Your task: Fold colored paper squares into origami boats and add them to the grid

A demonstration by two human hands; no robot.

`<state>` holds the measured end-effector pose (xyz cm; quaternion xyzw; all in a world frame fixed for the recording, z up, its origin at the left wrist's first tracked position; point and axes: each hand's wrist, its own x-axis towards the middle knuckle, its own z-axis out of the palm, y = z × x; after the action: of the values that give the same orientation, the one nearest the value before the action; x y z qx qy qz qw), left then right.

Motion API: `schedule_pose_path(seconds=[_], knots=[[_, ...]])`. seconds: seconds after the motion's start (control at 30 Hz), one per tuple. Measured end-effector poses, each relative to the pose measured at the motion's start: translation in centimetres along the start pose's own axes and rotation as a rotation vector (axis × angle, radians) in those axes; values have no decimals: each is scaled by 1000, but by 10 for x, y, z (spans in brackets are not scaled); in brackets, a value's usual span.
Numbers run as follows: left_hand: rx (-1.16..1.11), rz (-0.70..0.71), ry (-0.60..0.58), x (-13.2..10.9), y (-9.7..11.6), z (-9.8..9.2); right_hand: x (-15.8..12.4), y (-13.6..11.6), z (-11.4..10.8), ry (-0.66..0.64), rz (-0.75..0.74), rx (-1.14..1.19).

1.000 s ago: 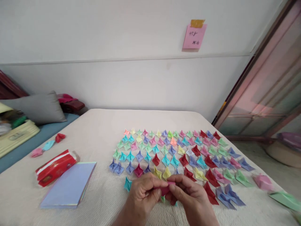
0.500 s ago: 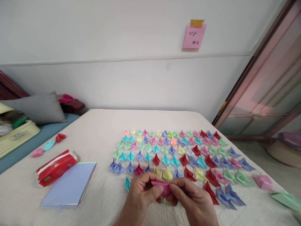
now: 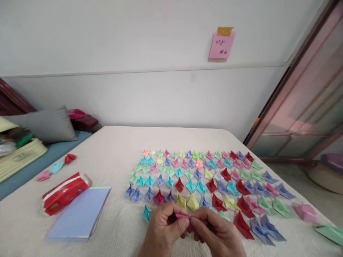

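Observation:
A pink piece of folded paper (image 3: 183, 216) is pinched between both hands at the front of the table. My left hand (image 3: 169, 228) grips its left side between thumb and fingers. Its right side is held by my right hand (image 3: 214, 228), thumb pressed near the middle. Fingers cover most of the paper, so its full shape is hidden. Just beyond the hands stand rows of small folded paper boats, among them a yellow one (image 3: 193, 202), a dark pink one (image 3: 159, 197) and a cyan one (image 3: 146, 213) beside my left hand. A red boat (image 3: 243, 225) lies right of my right hand.
A stack of lilac paper sheets (image 3: 80, 214) lies at left, with a red packet (image 3: 65, 192) against it. Pink (image 3: 43, 175), cyan and red folded pieces sit behind. A pink folded piece (image 3: 307, 212) lies near the right edge. A white wall (image 3: 160, 100) stands behind the table.
The pink paper is turned or folded narrower between my fingers, with less of its face showing. The whole view has shifted slightly, so things sit a little lower.

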<state>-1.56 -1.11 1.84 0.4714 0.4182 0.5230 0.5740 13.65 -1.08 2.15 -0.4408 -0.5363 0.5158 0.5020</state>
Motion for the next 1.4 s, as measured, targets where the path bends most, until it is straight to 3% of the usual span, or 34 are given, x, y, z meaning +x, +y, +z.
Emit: schedule_pose_path(seconds=[0.17, 0.37, 0.53, 0.77, 1.07, 1.23, 1.4], knots=[[-174, -71, 22, 5, -4, -4, -2, 2, -1, 13, -81, -86], [-143, -49, 79, 2, -8, -6, -3, 2, 1, 9, -130, -182], [-84, -33, 117, 1, -9, -2, -4, 2, 4, 26, -54, -123], [-9, -76, 28, -1, 0, 3, -4, -1, 8, 45, 25, -30], [-37, -109, 76, -2, 0, 4, -4, 3, 9, 45, 131, 97], [-22, -161, -55, 1, -6, 7, 1, 7, 4, 151, 153, 144], [20, -127, -54, 2, -10, 5, 4, 8, 0, 113, 191, 161]])
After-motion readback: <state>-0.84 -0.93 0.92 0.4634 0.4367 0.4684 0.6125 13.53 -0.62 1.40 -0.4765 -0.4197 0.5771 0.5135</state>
